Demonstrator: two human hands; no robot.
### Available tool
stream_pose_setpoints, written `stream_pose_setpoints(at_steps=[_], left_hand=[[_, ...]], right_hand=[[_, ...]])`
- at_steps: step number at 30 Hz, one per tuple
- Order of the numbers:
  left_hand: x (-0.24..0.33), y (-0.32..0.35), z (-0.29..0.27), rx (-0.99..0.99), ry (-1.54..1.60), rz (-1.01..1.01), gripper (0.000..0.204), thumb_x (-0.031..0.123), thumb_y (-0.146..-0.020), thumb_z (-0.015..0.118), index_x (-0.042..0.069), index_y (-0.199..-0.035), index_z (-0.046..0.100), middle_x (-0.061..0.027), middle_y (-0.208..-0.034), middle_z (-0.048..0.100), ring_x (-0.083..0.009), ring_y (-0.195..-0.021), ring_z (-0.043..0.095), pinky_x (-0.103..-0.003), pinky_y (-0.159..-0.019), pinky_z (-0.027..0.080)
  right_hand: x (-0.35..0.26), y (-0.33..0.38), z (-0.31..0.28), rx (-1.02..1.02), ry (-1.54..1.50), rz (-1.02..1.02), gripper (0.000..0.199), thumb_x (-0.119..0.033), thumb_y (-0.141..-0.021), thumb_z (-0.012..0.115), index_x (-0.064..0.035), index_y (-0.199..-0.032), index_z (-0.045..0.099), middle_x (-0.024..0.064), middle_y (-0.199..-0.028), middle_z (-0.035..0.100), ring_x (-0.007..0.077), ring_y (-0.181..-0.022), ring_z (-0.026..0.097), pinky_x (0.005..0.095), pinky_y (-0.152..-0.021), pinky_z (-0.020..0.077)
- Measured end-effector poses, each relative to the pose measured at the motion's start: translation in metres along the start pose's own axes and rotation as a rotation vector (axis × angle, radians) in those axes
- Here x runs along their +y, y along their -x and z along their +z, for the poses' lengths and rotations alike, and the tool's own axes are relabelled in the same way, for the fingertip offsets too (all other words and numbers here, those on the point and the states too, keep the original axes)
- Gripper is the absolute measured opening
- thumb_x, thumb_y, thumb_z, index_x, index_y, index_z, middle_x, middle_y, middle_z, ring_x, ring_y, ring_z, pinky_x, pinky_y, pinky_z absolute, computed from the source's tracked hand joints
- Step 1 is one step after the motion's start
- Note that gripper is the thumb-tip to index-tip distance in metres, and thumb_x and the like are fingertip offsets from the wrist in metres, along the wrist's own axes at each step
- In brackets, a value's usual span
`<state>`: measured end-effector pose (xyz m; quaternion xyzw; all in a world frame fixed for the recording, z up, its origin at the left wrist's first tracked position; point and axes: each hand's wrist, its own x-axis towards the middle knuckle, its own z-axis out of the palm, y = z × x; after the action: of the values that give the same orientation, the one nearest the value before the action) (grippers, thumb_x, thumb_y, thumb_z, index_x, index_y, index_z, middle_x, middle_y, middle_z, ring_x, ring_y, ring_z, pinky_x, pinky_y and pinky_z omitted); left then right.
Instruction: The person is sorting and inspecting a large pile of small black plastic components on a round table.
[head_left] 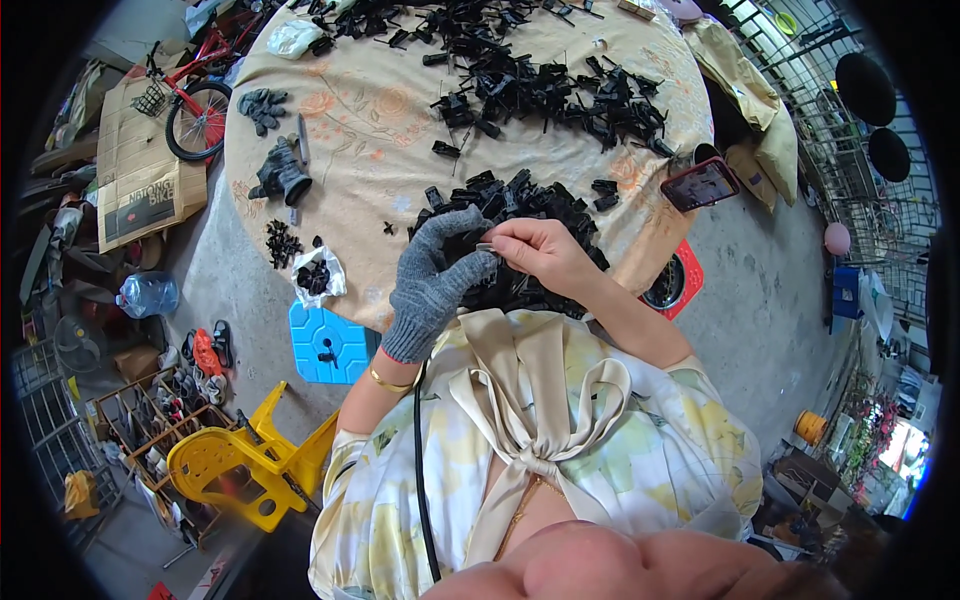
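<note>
My left hand [430,275], in a grey knitted glove, is curled with thumb and fingers brought together near the table's front edge. What it grips is hidden among dark shapes. Touching its fingertips, my bare right hand [535,253] pinches a small flat silvery metal piece [486,247]. Under and around both hands lies a pile of small black plastic parts [565,215]. Farther back, a larger heap of black plastic parts [520,85] with thin stems spreads over the round table [350,190], which has a beige flowered cover.
On the table's left lie dark gloves [282,175], a knife-like tool [302,138] and a white bag [318,277] of black bits. A phone [700,184] stands at the right edge. Blue [330,343] and red [680,280] stools flank the table; a yellow chair [245,465] stands at left.
</note>
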<state>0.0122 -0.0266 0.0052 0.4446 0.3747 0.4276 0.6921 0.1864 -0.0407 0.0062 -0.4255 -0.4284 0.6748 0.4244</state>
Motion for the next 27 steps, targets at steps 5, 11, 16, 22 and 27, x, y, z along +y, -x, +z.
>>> stream_pose_setpoints(at_steps=[5,11,16,22,27], left_hand=[[0.003,0.001,0.000,0.009,-0.014,-0.024,0.039,-0.005,-0.072,0.066,0.000,-0.108,0.052,-0.0088,-0.101,0.059,-0.0136,-0.090,0.057,-0.025,-0.081,0.048],[-0.005,0.003,-0.005,0.009,-0.297,0.192,0.033,-0.004,-0.074,0.066,0.001,-0.104,0.053,-0.0079,-0.101,0.059,-0.0128,-0.090,0.057,-0.025,-0.078,0.048],[-0.005,0.003,-0.004,0.024,-0.441,0.267,0.031,-0.001,-0.075,0.066,0.002,-0.104,0.054,-0.0053,-0.101,0.059,-0.0101,-0.087,0.057,-0.024,-0.075,0.049],[0.004,0.000,0.003,0.013,-0.790,0.221,0.058,0.001,-0.073,0.067,0.008,-0.125,0.042,-0.0099,-0.101,0.060,-0.0177,-0.082,0.062,-0.029,-0.071,0.050],[0.010,0.004,0.007,-0.065,-0.774,0.330,0.067,0.004,-0.075,0.066,0.003,-0.132,0.031,-0.0111,-0.108,0.057,-0.0194,-0.095,0.058,-0.031,-0.082,0.046]], right_hand=[[-0.007,0.002,0.004,0.018,0.280,-0.087,0.016,-0.011,-0.087,0.055,0.0008,-0.092,0.064,-0.0049,-0.067,0.053,0.0003,-0.060,0.042,0.0173,-0.050,0.0329],[0.004,-0.003,0.012,0.089,0.301,-0.159,0.014,-0.009,-0.087,0.054,0.0009,-0.091,0.064,-0.0047,-0.068,0.054,0.0001,-0.060,0.041,0.0174,-0.051,0.0333],[0.008,-0.006,0.006,0.078,0.229,-0.060,0.014,-0.009,-0.083,0.057,0.0006,-0.091,0.064,0.0009,-0.067,0.058,0.0031,-0.061,0.048,0.0197,-0.056,0.0400],[-0.018,0.001,0.009,0.158,0.622,-0.246,0.024,-0.016,-0.071,0.072,-0.0015,-0.088,0.062,0.0004,-0.055,0.050,0.0068,-0.047,0.042,0.0212,-0.046,0.0358],[-0.005,-0.002,0.005,0.177,0.518,-0.337,0.017,-0.008,-0.074,0.070,-0.0010,-0.087,0.062,-0.0016,-0.062,0.054,0.0009,-0.053,0.045,0.0170,-0.047,0.0351]])
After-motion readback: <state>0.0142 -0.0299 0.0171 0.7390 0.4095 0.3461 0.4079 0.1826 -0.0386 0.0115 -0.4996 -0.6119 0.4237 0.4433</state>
